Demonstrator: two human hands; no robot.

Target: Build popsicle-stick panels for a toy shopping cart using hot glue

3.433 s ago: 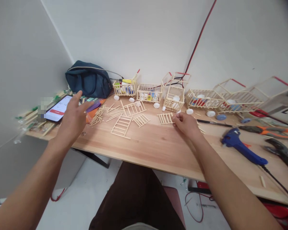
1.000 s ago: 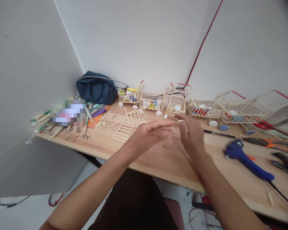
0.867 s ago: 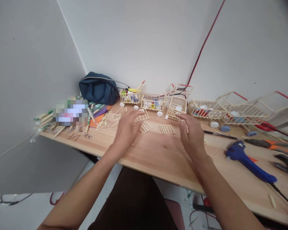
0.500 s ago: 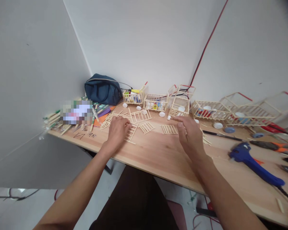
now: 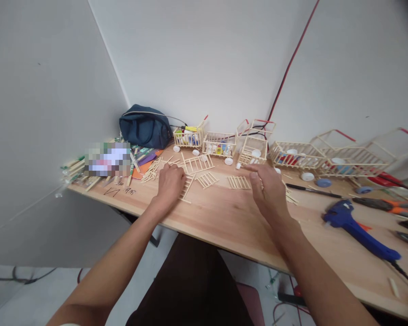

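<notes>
My left hand (image 5: 171, 183) is over the left part of the table, its fingers curled and their tips hidden. Beside and partly under it lies a ladder-like panel of thin wooden sticks (image 5: 188, 188); whether the fingers grip it cannot be seen. My right hand (image 5: 267, 188) hovers to the right with the index finger stretched out and the thumb apart, holding nothing visible. Near its fingertips lies a small slatted stick panel (image 5: 238, 182). Between the hands are another small slatted panel (image 5: 208, 180) and a larger stick frame (image 5: 199, 164).
Several miniature stick shopping carts (image 5: 187, 136) line the wall. Loose sticks (image 5: 152, 170), a blue bag (image 5: 145, 127) and packaged sticks (image 5: 75, 168) are at left. A blue glue gun (image 5: 362, 231), pliers (image 5: 387, 206) and a black rod-like tool (image 5: 313, 190) lie at right.
My left hand has turned slightly and shifted a little right, so its fingertips no longer show. My right hand looks nearly unchanged. The panels stay where they were.
</notes>
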